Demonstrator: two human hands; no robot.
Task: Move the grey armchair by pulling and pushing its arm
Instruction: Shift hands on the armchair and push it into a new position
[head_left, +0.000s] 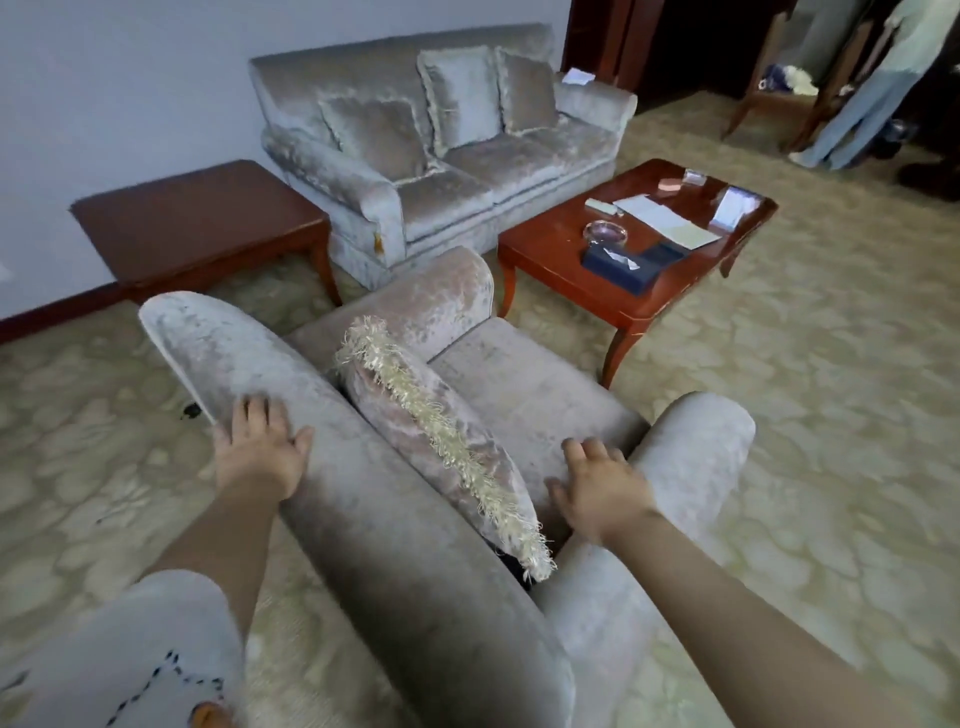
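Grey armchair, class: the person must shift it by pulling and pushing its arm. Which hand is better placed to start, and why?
The right hand, probably. It is spread beside the chair's right armrest, though blur hides contact. The left hand lies flat on the backrest, away from either arm.

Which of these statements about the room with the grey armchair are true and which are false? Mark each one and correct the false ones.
1. The left hand lies flat on top of the grey armchair's backrest. True.
2. The fringed cushion lies on the floor. False: it leans on the armchair seat against the backrest.
3. The right hand is open, by the inner side of the armchair's arm. True.
4. The coffee table is bare. False: it holds papers, a glass ashtray and a dark tissue box.
5. The sofa has three cushions on it. True.
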